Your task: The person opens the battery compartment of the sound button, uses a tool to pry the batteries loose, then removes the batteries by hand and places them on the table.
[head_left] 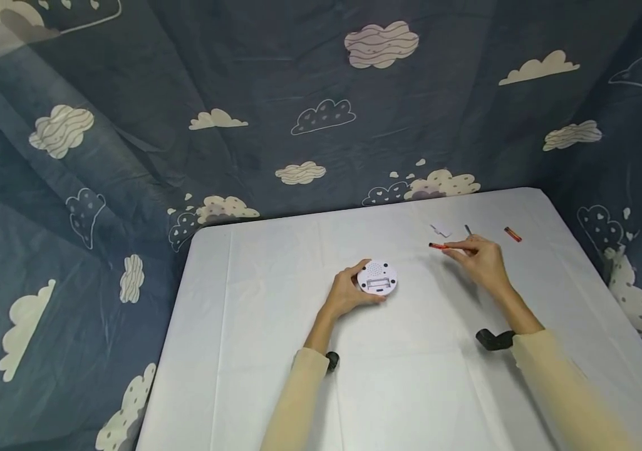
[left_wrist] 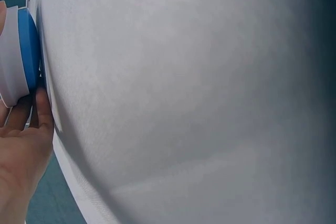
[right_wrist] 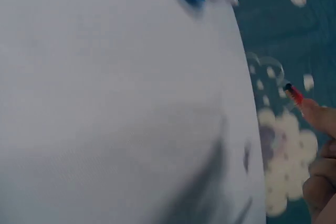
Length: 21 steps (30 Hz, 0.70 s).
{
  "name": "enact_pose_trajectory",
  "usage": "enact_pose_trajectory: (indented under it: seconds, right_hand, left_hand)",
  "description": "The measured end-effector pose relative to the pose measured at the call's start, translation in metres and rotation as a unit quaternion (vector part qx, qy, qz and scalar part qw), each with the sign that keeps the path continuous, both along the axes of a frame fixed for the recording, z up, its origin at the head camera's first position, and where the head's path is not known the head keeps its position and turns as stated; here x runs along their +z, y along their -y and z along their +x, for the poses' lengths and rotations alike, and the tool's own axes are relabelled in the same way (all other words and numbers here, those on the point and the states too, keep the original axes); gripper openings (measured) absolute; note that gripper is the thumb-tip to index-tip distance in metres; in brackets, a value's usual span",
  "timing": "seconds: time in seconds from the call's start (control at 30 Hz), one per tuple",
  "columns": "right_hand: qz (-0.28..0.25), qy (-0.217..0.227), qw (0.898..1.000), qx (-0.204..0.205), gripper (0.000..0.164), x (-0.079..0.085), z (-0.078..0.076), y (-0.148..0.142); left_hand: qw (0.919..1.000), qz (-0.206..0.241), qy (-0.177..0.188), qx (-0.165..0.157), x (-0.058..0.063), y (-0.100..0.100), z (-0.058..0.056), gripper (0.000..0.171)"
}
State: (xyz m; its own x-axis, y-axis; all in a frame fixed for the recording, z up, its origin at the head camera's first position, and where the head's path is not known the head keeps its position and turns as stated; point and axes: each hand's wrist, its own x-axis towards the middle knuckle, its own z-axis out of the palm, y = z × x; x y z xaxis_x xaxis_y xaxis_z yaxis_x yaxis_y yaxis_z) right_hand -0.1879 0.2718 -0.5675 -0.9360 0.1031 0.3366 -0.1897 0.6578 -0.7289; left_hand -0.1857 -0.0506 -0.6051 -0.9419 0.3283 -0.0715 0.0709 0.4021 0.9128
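Observation:
My left hand [head_left: 346,293] grips a round white device [head_left: 378,270] by its side, thumb and fingers around the rim. Its underside faces up and shows speaker holes, dark round feet and an open rectangular battery compartment [head_left: 378,284]. In the left wrist view, the blue part [left_wrist: 29,45] of the device is turned toward the table. Off to the right, my right hand [head_left: 483,262] pinches a red and black battery [head_left: 436,246] between thumb and fingertips, raised above the table. The right wrist view catches only the dark end of that battery [right_wrist: 294,94].
A second red and black battery [head_left: 513,234] lies at the far right of the white-covered table [head_left: 275,300]. Near the right hand are a small white piece [head_left: 440,231] and a thin dark object [head_left: 468,229]. A cloud-patterned curtain [head_left: 253,81] hangs behind and beside the table.

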Motion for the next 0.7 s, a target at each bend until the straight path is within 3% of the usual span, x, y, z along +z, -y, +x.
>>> enact_pose_trajectory:
  seconds: [0.13,0.33,0.5,0.7]
  right_hand:
    - [0.009,0.015,0.996,-0.086,0.022,-0.002,-0.013,-0.046]
    - [0.004,0.073,0.978,-0.195,0.028,-0.010,-0.026,-0.097]
    - [0.001,0.127,0.965,-0.228,0.030,-0.017,-0.031,-0.113]
    - [0.011,0.174,0.958,-0.230,0.034,-0.023,-0.028,-0.116]
  left_hand:
    - [1.0000,0.004,-0.002,0.000,-0.001,0.000,0.000,0.101]
    - [1.0000,0.007,-0.001,-0.003,-0.002,0.001,0.001,0.101]
    - [1.0000,0.006,-0.001,0.000,-0.001,0.001,0.001,0.101]
    - [1.0000,-0.001,-0.005,-0.001,-0.001,0.001,0.000,0.101]
